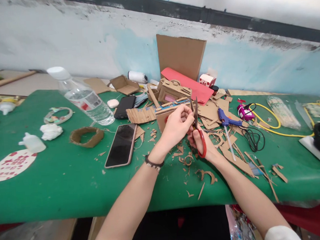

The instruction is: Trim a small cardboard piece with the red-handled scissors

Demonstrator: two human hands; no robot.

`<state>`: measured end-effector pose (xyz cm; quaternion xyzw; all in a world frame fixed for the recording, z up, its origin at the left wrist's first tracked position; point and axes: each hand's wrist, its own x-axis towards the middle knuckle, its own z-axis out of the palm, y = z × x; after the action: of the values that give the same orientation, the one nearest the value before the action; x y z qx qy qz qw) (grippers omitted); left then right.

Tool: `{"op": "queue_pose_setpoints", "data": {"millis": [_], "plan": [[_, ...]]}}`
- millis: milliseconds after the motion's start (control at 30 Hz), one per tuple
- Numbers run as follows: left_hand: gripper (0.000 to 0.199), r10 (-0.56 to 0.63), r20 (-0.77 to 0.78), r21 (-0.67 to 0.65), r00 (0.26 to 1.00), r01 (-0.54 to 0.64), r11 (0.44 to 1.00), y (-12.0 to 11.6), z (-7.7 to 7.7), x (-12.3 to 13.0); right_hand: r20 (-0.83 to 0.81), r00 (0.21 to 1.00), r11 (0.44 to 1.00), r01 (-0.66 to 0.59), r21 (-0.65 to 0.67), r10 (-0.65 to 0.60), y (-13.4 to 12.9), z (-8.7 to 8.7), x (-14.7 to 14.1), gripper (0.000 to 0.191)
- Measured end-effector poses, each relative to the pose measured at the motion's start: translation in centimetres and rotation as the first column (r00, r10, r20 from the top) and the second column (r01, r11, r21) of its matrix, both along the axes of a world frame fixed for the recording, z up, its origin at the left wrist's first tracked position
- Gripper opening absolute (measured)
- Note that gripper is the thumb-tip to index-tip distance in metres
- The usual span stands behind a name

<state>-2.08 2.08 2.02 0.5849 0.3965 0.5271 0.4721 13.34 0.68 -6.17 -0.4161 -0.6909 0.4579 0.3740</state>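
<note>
In the head view my right hand (201, 139) is wrapped around a pair of scissors (203, 142) with red handles. Their dark blades point up and stand slightly apart. Close against the blades, my left hand (178, 122) is closed in a pinch; whatever its fingers hold is hidden or too small to name. Behind the left hand stands a cardboard box (162, 120) with a blue strip along its top. Below both hands lie curled cardboard scraps (209, 175) and a thin cardboard ring (188, 159).
A phone (121, 144), a cardboard ring band (86, 137) and a tilted-looking water bottle (88, 99) are on the left. To the right lie a blue glue gun (228, 119), a yellow cable (269, 121) and cardboard strips (238, 162). Red paper (192, 86) leans behind.
</note>
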Motion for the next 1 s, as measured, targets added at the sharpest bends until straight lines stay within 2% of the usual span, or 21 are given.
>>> {"op": "queue_pose_setpoints", "data": {"millis": [100, 533, 767, 1000], "plan": [[0.009, 0.003, -0.009, 0.017, 1.000, -0.003, 1.000, 0.0, 0.1, 0.0, -0.112, 0.993, 0.998, 0.029, -0.057, -0.035, 0.1, -0.4, -0.1, 0.065], [0.010, 0.038, -0.013, 0.052, 0.999, -0.037, 0.998, 0.0, -0.5, 0.3, -0.176, 0.978, 0.993, 0.103, -0.064, -0.113, -0.1, -1.3, -1.0, 0.065], [0.012, 0.106, -0.075, 0.122, 0.992, -0.097, 0.988, 0.1, -1.0, 0.6, -0.154, 0.977, 0.986, 0.134, -0.095, -0.148, -0.3, -1.1, -1.2, 0.063], [0.013, 0.163, -0.126, 0.171, 0.979, -0.141, 0.975, 0.0, -1.1, 0.8, -0.058, 0.977, 0.979, 0.204, 0.003, -0.203, -0.1, -1.5, -0.9, 0.055]]}}
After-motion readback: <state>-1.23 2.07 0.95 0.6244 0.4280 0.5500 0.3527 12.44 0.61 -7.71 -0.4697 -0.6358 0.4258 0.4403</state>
